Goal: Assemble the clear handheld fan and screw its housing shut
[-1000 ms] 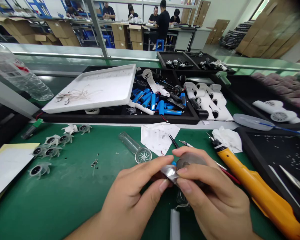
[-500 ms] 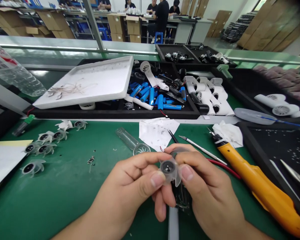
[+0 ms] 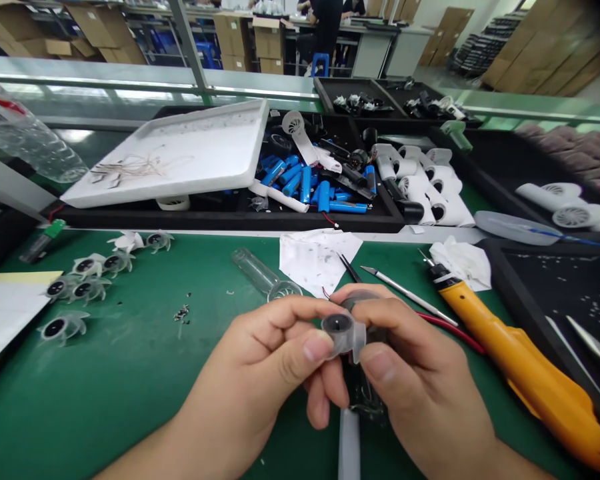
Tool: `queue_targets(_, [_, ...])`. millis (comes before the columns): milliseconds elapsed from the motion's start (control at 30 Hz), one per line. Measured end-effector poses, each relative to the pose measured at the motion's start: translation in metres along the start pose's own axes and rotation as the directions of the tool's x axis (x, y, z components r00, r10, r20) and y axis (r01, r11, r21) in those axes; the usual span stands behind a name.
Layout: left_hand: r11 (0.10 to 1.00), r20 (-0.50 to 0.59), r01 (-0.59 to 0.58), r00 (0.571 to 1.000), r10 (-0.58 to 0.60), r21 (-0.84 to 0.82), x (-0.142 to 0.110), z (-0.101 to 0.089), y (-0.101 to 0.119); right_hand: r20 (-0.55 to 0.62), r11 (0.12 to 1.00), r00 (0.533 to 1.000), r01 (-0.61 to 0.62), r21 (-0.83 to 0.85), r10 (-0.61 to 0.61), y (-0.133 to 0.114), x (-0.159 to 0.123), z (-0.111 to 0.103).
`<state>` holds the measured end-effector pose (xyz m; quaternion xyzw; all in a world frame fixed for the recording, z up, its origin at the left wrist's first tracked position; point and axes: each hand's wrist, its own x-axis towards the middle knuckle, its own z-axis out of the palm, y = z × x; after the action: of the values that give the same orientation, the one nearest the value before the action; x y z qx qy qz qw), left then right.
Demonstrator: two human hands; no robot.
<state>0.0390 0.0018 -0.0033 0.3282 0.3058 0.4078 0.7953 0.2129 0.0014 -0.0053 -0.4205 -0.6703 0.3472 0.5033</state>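
Between the thumb and fingers of my left hand (image 3: 275,363) is a small translucent fan impeller (image 3: 341,333) with a black hub. My right hand (image 3: 415,360) is closed round a dark, partly see-through fan body (image 3: 365,393), mostly hidden by the fingers. Its thumb is close to the impeller's blade. Both hands meet above the green mat (image 3: 145,393). Behind them lie a clear fan shell (image 3: 260,270) and a white paper sheet (image 3: 315,260) with tiny bits on it. Several loose impellers (image 3: 83,289) stand at the left, and a pile of small screws (image 3: 181,312) lies nearer the middle.
A yellow electric screwdriver (image 3: 520,367), a craft knife (image 3: 410,293) and tweezers (image 3: 349,268) lie at the right. A foam tray (image 3: 180,157) leans over a black tray with blue batteries (image 3: 305,187). White fan shells (image 3: 430,180) stand beside it. People sit across the room.
The impeller has turned slightly in my fingers, and its hub now faces more upward. My right thumb has drawn a little away from the blade. The camera view has shifted slightly.
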Motion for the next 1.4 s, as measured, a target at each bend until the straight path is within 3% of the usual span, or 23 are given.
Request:
queue_targets(133, [0.994,-0.068,-0.087,0.993,0.091,0.071,-0.001,0.004,0.0,0.031,1.0,0.999,0.005,-0.002,-0.005,-0.004,0.003,0.0])
queue_targets(267, [0.961,-0.051,-0.199,0.976,0.212,0.191,-0.003,0.007,0.001,0.037,1.0,0.999,0.018,0.014,-0.019,-0.004,0.001,-0.002])
queue_targets(500, [0.741,0.049,-0.386,0.9,0.432,0.55,-0.009,0.002,0.003,0.085,0.996,0.996,0.023,0.088,-0.03,0.001,-0.006,-0.003])
queue_targets(567, [0.735,0.041,-0.396,0.892,0.45,0.551,-0.009,0.001,0.003,0.09,0.994,0.996,0.011,0.104,-0.02,0.002,-0.008,-0.003])
queue_targets(833, [0.847,-0.039,-0.391,0.901,0.433,0.361,-0.01,0.009,0.003,0.077,0.998,0.996,0.044,0.052,-0.048,0.002,-0.008,-0.003])
queue_targets(1033, [0.837,-0.002,-0.376,0.912,0.41,0.398,-0.011,0.007,0.002,0.099,0.998,0.994,0.035,0.056,-0.041,0.0,-0.007,-0.005])
queue_targets(1133, [0.759,0.035,-0.41,0.889,0.457,0.507,-0.011,0.004,0.001,0.127,0.998,0.991,0.036,0.061,-0.043,-0.001,-0.007,-0.005])
queue_targets(1267, [0.585,0.062,-0.431,0.837,0.544,0.686,-0.009,0.004,0.003,0.163,0.996,0.986,0.016,0.084,-0.03,-0.001,-0.006,-0.005])
queue_targets(1400, [0.413,0.167,-0.467,0.795,0.583,0.782,-0.006,0.007,0.009,0.176,0.991,0.984,0.019,0.132,-0.043,0.001,-0.003,-0.004])
